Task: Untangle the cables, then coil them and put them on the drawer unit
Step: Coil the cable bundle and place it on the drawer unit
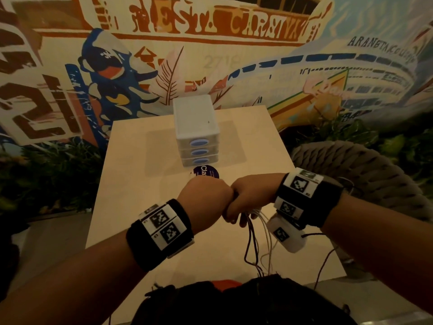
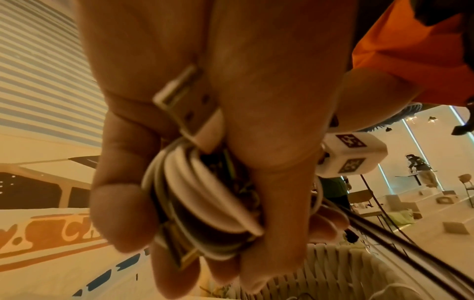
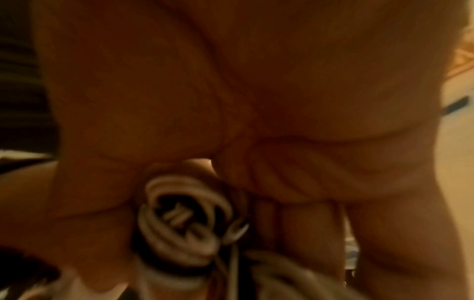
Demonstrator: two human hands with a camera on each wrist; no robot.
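My left hand [image 1: 206, 202] and right hand [image 1: 248, 198] meet fist to fist above the near half of the table, both gripping one tangled bunch of white and black cables [image 1: 257, 233]. Loose strands hang from the hands toward my lap. In the left wrist view my left hand [image 2: 200, 182] curls round a tight bundle of white cable loops [image 2: 205, 194] with a USB plug [image 2: 184, 105] sticking up. In the right wrist view white cable loops [image 3: 179, 219] show under my right hand [image 3: 231, 121]. The white drawer unit [image 1: 196, 127] with three blue-handled drawers stands farther back.
A light wooden table [image 1: 131, 184] carries a round dark blue sticker [image 1: 206, 173] just before the drawer unit. A woven grey chair back [image 1: 356, 165] stands at the right. A painted mural wall [image 1: 210, 43] rises behind the table, with plants along its foot.
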